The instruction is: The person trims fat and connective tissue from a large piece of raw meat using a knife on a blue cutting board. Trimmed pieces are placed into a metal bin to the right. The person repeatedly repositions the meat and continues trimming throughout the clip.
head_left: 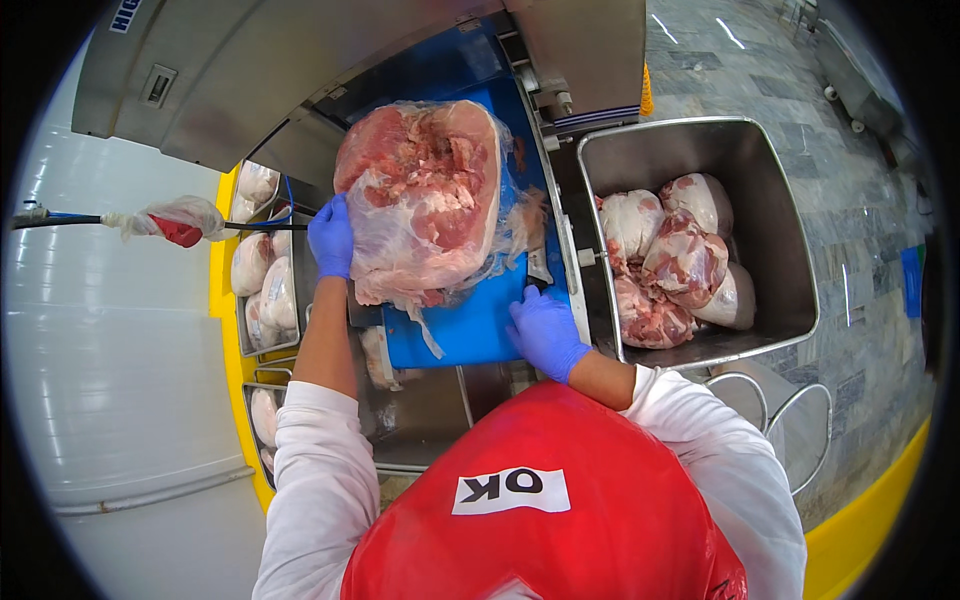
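Note:
A large slab of raw meat, partly wrapped in clear plastic film, lies on a blue surface in front of me. My left hand, in a blue glove, grips the slab's left edge, its fingers partly hidden there. My right hand, also gloved, rests at the right near edge of the blue surface, fingers apart and off the slab. Just beyond its fingertips is a pale, blade-like piece with a dark end; I cannot tell what it is. Trimmings and film lie beside the slab.
At right stands a deep steel tub holding several meat pieces. A steel machine housing rises behind the blue surface. Racked trays of meat stand left, by a yellow frame. A film-wrapped handle juts in from the left.

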Available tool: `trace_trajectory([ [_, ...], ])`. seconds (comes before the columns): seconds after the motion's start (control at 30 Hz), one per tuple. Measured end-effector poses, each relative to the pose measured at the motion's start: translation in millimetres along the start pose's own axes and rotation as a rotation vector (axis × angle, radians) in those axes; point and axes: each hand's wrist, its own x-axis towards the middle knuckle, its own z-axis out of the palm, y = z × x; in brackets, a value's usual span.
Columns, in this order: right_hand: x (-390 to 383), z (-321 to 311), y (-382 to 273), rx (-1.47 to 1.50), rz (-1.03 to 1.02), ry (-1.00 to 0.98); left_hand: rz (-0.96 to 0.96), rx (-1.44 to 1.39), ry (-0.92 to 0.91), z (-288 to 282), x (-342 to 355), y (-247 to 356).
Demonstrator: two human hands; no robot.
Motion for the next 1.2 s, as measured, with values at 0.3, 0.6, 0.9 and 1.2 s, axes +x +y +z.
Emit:
trace_trajectory([
  [0.3,-47.8,-21.0,11.4,0.191,0.232,0.139,0.016,0.024,0.005,-1.1,-0.7,0.6],
  [0.6,-142.5,-121.4,46.1,0.922,0.739,-0.205,0.083,-0.033,0.018,0.2,-7.7,9.0],
  [0.9,-146.4,-176.1,27.1,0.857,0.341,0.038,0.088,0.273,-0.049,-4.7,11.3,-4.2],
  [1.2,-104.5,-190.9,12.6,0.963,0.394,-0.017,-0.046,0.254,-0.272,-12.6,26.5,6.3],
])
